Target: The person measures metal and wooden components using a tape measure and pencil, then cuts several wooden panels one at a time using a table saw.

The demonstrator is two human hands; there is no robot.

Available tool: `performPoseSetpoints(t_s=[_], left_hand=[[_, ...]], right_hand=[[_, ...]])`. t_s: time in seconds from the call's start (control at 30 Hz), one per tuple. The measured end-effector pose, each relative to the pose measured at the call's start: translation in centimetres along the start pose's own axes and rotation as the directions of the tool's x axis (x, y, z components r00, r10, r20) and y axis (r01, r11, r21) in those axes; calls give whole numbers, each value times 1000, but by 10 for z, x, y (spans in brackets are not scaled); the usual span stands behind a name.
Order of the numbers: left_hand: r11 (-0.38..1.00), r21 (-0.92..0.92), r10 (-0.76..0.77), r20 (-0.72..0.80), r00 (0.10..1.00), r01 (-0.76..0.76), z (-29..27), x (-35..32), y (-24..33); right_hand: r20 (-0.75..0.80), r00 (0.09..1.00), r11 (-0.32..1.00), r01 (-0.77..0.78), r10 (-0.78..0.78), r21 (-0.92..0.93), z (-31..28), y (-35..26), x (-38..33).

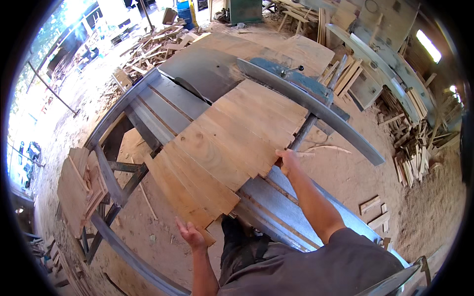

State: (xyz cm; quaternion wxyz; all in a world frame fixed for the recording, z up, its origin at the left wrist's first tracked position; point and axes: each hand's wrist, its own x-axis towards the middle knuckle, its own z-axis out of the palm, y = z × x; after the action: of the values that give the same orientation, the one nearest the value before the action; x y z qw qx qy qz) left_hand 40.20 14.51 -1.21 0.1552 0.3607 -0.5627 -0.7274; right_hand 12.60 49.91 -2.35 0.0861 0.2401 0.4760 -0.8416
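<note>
A wide wooden panel, made of several boards joined side by side with a stepped near edge, lies across the metal table saw. My right hand grips its near right edge, fingers closed round it. At the near left corner, my left hand rests against the panel's edge with its fingers stretched out and apart. Past the panel's far left side, a dark round saw blade stands up from the table. The panel's far right corner lies close to the long metal fence.
A rail runs beneath the fence. Stacked board pieces stand at the left by the metal frame. Scrap wood is heaped beyond the saw, and offcuts lie on the dusty floor at right. Planks lean farther back.
</note>
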Motion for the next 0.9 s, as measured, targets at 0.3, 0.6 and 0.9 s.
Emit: performPoseSetpoints(t_s=[0.3,0.6,0.9], left_hand=[[874,410,304,-41,952,-261,47,34,-19],[945,259,224,-73,972,-199,62,52,-17],[843,477,299,-31,954,-249,60,56,-32]], right_hand=[[-80,996,835,-68,29,-546,19,-37,36],[-76,997,117,-78,22,-990,34,-69,45],[88,976,-49,80,-198,-996,14,-63,60]])
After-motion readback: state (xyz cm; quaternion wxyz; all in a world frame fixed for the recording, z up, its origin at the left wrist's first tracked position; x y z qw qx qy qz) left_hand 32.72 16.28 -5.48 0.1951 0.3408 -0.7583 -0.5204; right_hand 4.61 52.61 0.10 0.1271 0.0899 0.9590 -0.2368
